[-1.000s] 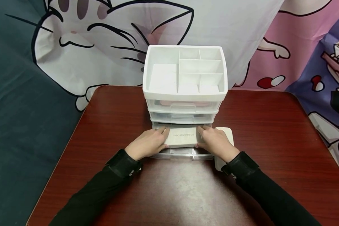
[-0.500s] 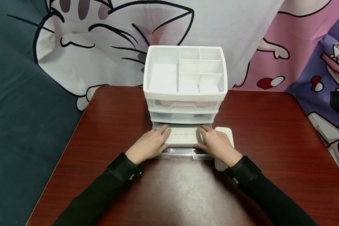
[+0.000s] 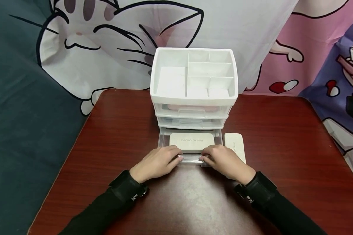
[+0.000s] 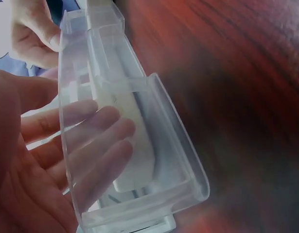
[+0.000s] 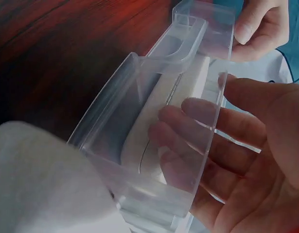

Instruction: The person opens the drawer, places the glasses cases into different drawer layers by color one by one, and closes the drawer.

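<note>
A cream-white hinged case (image 3: 192, 141) with small printed lettering lies lengthwise in the pulled-out clear bottom drawer (image 3: 192, 160). My left hand (image 3: 157, 162) holds the left part of the drawer's front wall. In the left wrist view its fingers (image 4: 98, 141) bend behind the clear panel, with the thumb at the panel's edge. Opposite, my right hand (image 3: 227, 162) holds the right part of the same wall. Its fingers (image 5: 178, 128) show through the plastic in the right wrist view, close to the case (image 5: 164, 107), and its thumb meets the panel's edge.
The white drawer unit (image 3: 193, 100) stands at the back of the brown table (image 3: 120, 120), with a divided tray on top and two closed drawers. A second cream-white case (image 3: 236, 147) lies right beside the open drawer. Printed cloth (image 3: 106, 65) hangs behind.
Both hands have left the ends of the case and come nearer to me, onto the drawer's front wall. The case stays in the drawer, now uncovered.
</note>
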The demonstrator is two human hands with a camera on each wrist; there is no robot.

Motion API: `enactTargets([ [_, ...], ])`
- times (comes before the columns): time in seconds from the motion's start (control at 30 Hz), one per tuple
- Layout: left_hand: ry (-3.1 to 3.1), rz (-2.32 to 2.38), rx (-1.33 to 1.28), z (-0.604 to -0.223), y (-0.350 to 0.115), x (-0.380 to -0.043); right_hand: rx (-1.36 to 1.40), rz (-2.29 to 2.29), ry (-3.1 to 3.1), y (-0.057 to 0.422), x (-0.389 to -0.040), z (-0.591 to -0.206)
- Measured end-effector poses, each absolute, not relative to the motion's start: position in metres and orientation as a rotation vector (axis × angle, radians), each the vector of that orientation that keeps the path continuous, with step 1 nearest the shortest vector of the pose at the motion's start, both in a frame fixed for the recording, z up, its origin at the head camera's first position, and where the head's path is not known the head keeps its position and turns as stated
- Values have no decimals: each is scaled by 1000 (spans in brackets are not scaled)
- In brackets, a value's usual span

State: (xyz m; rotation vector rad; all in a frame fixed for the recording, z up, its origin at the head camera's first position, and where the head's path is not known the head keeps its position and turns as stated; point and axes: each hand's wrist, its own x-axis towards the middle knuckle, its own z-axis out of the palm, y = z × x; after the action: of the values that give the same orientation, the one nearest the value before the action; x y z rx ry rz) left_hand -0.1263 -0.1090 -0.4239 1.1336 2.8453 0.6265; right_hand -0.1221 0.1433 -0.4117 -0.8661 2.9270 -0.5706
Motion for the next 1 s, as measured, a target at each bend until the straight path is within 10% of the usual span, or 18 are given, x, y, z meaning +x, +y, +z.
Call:
enactTargets([
  [1.0,2793,485,1017,-427,-99,-131,-865,-745,2877,145,-136,-416],
])
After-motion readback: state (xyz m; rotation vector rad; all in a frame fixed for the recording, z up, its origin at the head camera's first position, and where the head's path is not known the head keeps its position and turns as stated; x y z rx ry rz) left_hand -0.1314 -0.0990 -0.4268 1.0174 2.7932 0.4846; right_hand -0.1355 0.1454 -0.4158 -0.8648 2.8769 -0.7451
